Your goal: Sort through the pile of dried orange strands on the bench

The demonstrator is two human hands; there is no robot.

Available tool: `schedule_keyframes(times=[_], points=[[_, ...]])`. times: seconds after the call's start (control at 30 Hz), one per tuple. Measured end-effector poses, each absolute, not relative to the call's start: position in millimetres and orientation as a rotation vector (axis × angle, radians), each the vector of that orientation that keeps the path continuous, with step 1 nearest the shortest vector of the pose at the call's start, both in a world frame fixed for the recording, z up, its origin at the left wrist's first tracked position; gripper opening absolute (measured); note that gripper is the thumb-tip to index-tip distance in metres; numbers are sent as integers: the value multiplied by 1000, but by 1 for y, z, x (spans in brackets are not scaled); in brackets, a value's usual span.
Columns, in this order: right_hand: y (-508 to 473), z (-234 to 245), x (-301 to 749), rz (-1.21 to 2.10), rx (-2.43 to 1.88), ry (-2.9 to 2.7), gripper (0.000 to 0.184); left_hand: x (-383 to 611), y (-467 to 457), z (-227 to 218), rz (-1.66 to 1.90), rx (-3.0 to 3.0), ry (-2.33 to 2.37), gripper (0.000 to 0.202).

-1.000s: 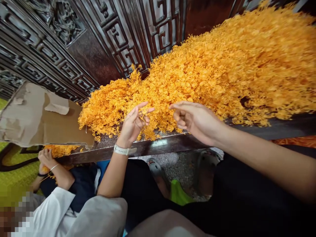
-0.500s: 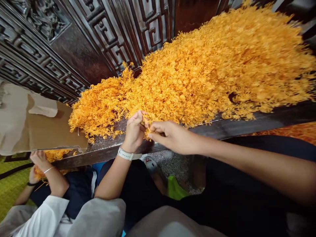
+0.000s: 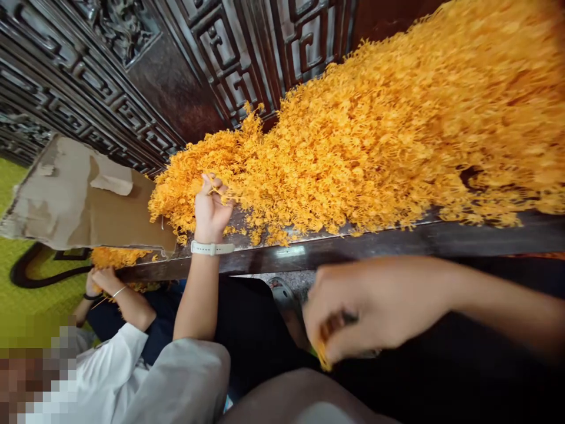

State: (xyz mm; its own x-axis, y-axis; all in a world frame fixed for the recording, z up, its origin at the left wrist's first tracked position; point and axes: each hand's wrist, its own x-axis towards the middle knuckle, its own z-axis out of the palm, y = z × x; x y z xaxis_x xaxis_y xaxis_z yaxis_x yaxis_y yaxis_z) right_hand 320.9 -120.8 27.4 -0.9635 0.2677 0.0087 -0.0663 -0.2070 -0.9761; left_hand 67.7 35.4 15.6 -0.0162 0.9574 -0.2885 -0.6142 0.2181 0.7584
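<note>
A big heap of orange stringy sprigs (image 3: 375, 118) covers a dark wooden table (image 3: 397, 238). My left hand (image 3: 210, 207), a white watch on its wrist, reaches into the heap's near left edge with its fingers curled round a few sprigs. Lower down, my right hand (image 3: 357, 309) is pulled back toward my lap, blurred by motion. Its fingers are pinched on a small orange piece (image 3: 322, 355).
A carved dark wooden panel (image 3: 185, 65) rises behind the heap. A torn cardboard sheet (image 3: 79, 200) lies at the table's left end. Another person in a white sleeve (image 3: 101, 377) sits at the lower left, hands (image 3: 103, 280) on orange sprigs. Green floor lies at left.
My hands met at the heap's near edge, then parted. The right hand drew back and down toward my lap with an orange piece. The left hand moved left and reached into the heap.
</note>
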Motion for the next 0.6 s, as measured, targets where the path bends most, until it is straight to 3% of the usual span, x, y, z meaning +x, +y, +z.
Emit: schedule_keyframes(times=[0.17,0.33,0.5,0.6], points=[[-81,33,333,1859,-693,-487,32,84,15,10,1208,533,928,23],[-81,6,316,1821,-1114,-578,12,103,0,10,1141,583,952,28],[-88,-8,307,2029,-945,-609,36,121,-23,3,979,755,853,34],[-91,-9,304,2106,-837,-566,34,132,-36,-8,909,836,815,33]])
